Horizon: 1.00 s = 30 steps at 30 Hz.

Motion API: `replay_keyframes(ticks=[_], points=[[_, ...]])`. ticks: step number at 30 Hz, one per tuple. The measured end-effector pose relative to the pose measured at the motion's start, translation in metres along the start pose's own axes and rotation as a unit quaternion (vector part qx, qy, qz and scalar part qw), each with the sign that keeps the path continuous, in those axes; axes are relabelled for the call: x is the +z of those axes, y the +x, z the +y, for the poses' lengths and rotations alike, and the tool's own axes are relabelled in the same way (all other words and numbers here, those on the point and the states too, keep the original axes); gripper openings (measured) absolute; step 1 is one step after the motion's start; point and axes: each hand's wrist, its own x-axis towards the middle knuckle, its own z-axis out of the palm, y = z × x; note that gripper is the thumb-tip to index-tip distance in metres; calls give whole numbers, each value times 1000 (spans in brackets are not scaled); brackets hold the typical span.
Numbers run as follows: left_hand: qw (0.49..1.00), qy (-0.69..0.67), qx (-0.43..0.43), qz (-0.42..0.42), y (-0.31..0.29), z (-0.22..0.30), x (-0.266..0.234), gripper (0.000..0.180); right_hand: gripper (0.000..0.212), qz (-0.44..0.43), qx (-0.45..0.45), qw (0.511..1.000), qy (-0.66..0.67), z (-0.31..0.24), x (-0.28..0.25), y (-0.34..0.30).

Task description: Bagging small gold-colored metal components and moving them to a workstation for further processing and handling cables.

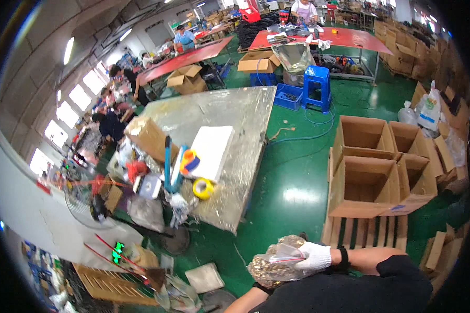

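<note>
Close to my body is a clear plastic bag (273,267) full of small brass-coloured pieces, with a zip-type strip along its upper side. My right hand (314,256), in a white glove, lies over the bag's right side with its fingers closed on the plastic. My left forearm (249,301) comes up under the bag's lower left, a black band at the wrist. The bag hides the left hand's fingers.
Open cardboard boxes (364,182) stand on a wooden pallet (368,232) to the right. Ahead-left, a plastic-covered table (245,135) carries yellow tape (202,188) and white sheets (212,151). A blue stool (317,86) and hose (303,137) lie farther ahead; people work beyond.
</note>
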Motion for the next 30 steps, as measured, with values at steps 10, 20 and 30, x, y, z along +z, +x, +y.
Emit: replay_keyframes(ticks=[10, 20, 30], points=[[656, 743, 133, -18, 291, 136, 93, 45, 28, 149, 83, 985, 27, 12, -281, 44], [567, 807, 82, -145, 596, 307, 115, 61, 27, 257, 200, 931, 162, 47, -572, 124], [700, 709, 34, -78, 833, 427, 176, 66, 27, 258, 220, 932, 132, 110, -833, 189]])
